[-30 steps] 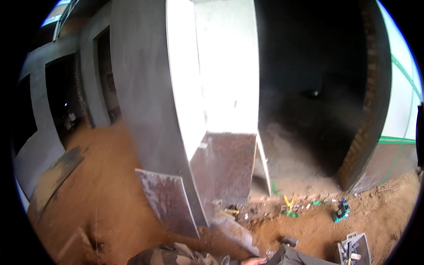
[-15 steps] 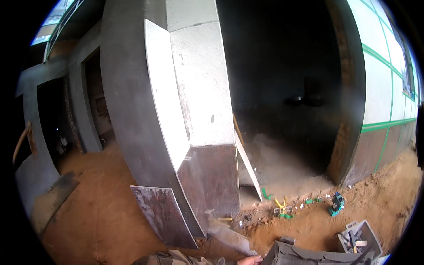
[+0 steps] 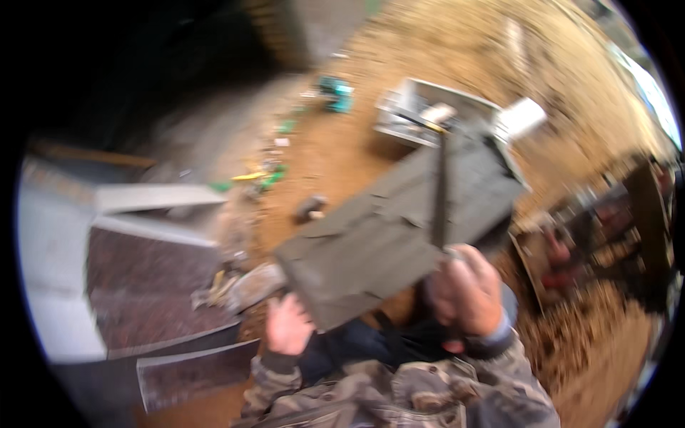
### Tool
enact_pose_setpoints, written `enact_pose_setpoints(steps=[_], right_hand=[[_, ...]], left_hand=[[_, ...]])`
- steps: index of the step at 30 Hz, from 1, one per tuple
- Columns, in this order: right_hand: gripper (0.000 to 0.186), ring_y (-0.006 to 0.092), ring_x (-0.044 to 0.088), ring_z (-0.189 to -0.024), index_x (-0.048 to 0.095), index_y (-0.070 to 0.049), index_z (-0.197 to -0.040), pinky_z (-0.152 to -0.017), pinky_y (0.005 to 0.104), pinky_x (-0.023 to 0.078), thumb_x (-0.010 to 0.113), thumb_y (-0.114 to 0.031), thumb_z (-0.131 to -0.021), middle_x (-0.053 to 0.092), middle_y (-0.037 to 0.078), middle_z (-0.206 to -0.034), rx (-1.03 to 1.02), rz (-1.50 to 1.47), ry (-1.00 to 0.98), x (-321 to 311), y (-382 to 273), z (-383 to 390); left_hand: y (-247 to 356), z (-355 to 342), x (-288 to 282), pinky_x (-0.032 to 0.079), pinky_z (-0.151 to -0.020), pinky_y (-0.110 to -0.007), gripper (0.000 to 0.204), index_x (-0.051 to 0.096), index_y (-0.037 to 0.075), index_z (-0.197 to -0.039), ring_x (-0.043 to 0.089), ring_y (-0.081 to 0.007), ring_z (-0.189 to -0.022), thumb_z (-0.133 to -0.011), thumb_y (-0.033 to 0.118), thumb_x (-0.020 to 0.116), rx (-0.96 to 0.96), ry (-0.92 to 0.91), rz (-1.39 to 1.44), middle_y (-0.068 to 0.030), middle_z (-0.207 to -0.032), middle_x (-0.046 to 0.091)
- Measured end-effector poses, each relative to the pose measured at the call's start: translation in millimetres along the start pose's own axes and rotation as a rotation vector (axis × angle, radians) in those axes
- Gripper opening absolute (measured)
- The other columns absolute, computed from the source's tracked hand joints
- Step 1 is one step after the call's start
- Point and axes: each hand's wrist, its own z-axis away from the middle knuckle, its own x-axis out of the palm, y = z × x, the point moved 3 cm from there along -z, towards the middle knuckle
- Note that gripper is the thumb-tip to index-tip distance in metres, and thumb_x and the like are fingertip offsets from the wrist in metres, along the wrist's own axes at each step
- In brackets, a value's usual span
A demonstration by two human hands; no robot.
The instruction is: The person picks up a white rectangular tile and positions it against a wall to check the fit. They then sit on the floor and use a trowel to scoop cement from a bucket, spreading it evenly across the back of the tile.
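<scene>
A long slab (image 3: 357,246) lies tilted across the front of me, its upper face coated with ridged grey mortar. At its near left corner is my left hand (image 3: 287,324), fingers bent against the edge and gripping it. My right hand (image 3: 467,292) is closed around the handle of a trowel (image 3: 441,192). The trowel's long, dark blade points away from me over the mortar. Motion blur hides whether the blade touches it.
Past the slab stands a grey plastic crate (image 3: 407,132) with tools in it. A teal power tool (image 3: 335,94) and a yellow tool (image 3: 250,176) lie on the dirt. Brown panels (image 3: 153,285) line the wall at left; debris (image 3: 585,250) sits at right.
My view has swung right and down, so the slab, both hands and the trowel now show in full. Before, only fingers at the slab's edge were visible at the bottom.
</scene>
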Motion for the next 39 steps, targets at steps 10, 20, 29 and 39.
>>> enact_pose_setpoints(steps=[10, 20, 29, 39], right_hand=[[0.019, 0.0058, 0.043, -0.049, 0.051, 0.002, -0.115, -0.044, 0.0223, 0.035, 0.049, -0.012, -0.104, 0.049, 0.002, -0.071, 0.023, -0.063, -0.065, 6.8, 3.7, 3.3], [0.019, 0.0067, 0.044, -0.049, 0.050, 0.000, -0.116, -0.043, 0.0231, 0.037, 0.050, -0.015, -0.104, 0.048, 0.001, -0.071, 0.147, -0.080, -0.095, -9.3, -3.0, -27.4], [0.017, 0.0076, 0.039, -0.051, 0.051, -0.006, -0.113, -0.044, 0.0235, 0.035, 0.050, -0.020, -0.104, 0.044, 0.000, -0.071, 0.269, -0.146, -0.155, -29.2, -11.5, -64.0], [0.052, 0.0257, 0.057, -0.088, 0.048, -0.003, -0.140, -0.072, 0.0385, 0.053, 0.062, -0.006, -0.089, 0.058, 0.012, -0.101, -0.267, 0.941, -0.537, 19.7, -97.5, -30.8]], left_hand=[[-13.0, 6.8, 5.6, 0.040, -0.107, -0.058, 0.090, 0.026, 0.006, -0.154, 0.046, -0.0395, -0.132, -0.094, 0.071, 0.042, 0.012, 0.050, -0.011, -0.0194, -0.147, 0.043], [-19.9, 4.3, -0.4, 0.028, -0.115, -0.058, 0.089, 0.032, 0.007, -0.152, 0.037, -0.0374, -0.139, -0.093, 0.073, 0.042, -0.091, 0.260, 0.085, -0.0170, -0.150, 0.042], [-5.7, 69.3, 28.8, 0.027, -0.116, -0.056, 0.104, 0.024, -0.002, -0.153, 0.035, -0.0414, -0.141, -0.089, 0.078, 0.044, -0.245, 0.601, -0.086, -0.0231, -0.153, 0.035], [53.6, 233.6, 125.2, 0.046, -0.097, -0.050, 0.077, 0.045, 0.008, -0.146, 0.056, -0.0338, -0.122, -0.094, 0.064, 0.052, -0.252, 0.970, -0.379, -0.0173, -0.134, 0.059]])
